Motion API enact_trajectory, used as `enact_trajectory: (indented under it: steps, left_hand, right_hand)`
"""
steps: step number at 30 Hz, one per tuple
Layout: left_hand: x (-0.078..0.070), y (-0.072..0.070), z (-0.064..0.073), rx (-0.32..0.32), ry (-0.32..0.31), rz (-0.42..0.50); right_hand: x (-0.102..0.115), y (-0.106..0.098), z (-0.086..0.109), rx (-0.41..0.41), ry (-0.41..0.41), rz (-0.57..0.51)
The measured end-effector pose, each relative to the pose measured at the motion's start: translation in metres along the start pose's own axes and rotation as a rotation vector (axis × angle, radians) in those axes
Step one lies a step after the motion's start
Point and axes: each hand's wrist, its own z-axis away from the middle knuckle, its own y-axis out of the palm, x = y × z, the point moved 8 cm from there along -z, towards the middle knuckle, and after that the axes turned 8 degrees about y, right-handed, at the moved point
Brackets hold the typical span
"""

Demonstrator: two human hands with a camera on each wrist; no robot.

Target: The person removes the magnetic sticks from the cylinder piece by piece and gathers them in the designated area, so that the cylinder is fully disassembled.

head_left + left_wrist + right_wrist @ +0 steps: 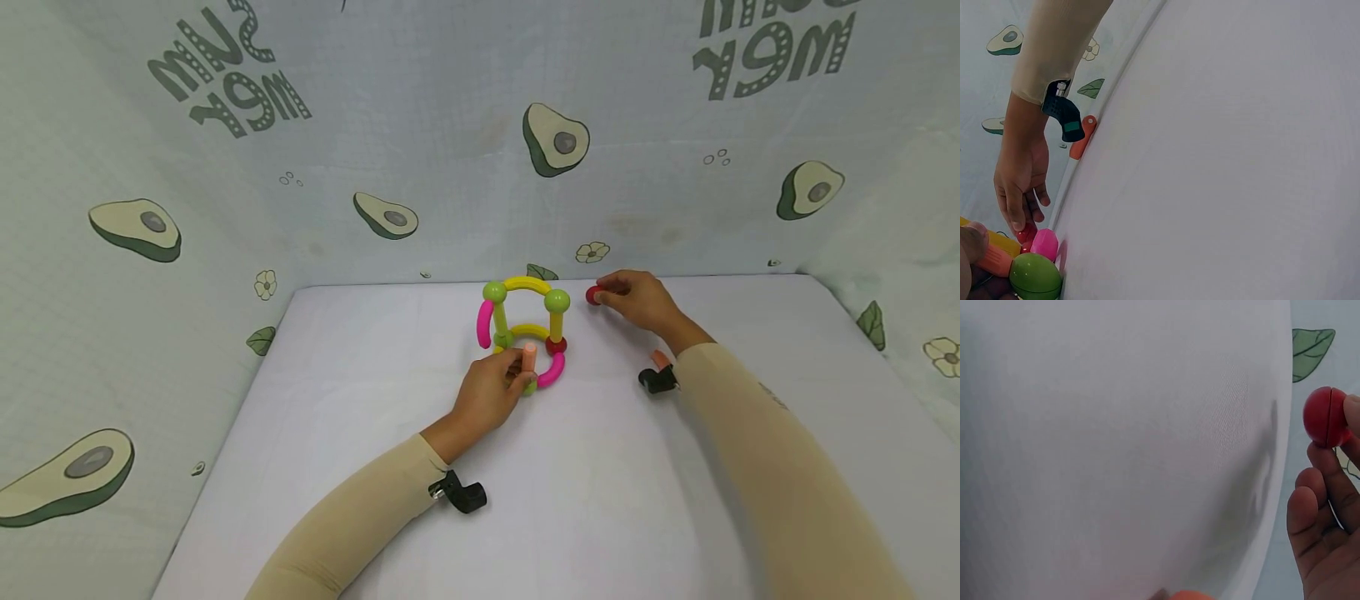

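My left hand [491, 390] pinches an upright orange stick [529, 357] at the near corner of a toy frame. Below the stick sits a green ball [1035, 275], and the left wrist view shows the two end to end. Yellow rods [556, 325], pink curved pieces [485, 324], green balls [557, 301] and one red ball [556, 345] make up the rest of the frame. Right of it, my right hand [639, 300] holds a loose red ball [1325, 417] between thumb and fingertips, above the table in the right wrist view.
Another orange piece [660, 359] lies on the white table [360, 375], partly behind the right wrist camera [658, 381]. A printed avocado cloth [450, 142] hangs along the table's back edge and both sides.
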Motion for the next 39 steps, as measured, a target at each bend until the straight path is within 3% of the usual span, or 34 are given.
enact_trajectory:
  steps: [23, 28, 34, 39]
  left_hand:
    - [0.001, -0.001, 0.0, -0.003, -0.022, 0.004]
    - [0.002, 0.0, 0.002, -0.01, -0.021, 0.029]
    - [0.005, 0.001, 0.001, -0.013, -0.023, 0.033]
    - [0.005, 0.002, 0.001, -0.006, -0.026, 0.028]
  right_hand:
    - [-0.008, 0.007, -0.011, 0.027, 0.023, 0.043]
    - [-0.001, -0.005, 0.004, -0.064, 0.015, 0.026]
    - [0.019, -0.018, 0.035, -0.214, -0.054, -0.071]
    - [0.03, -0.01, 0.064, -0.238, -0.107, -0.137]
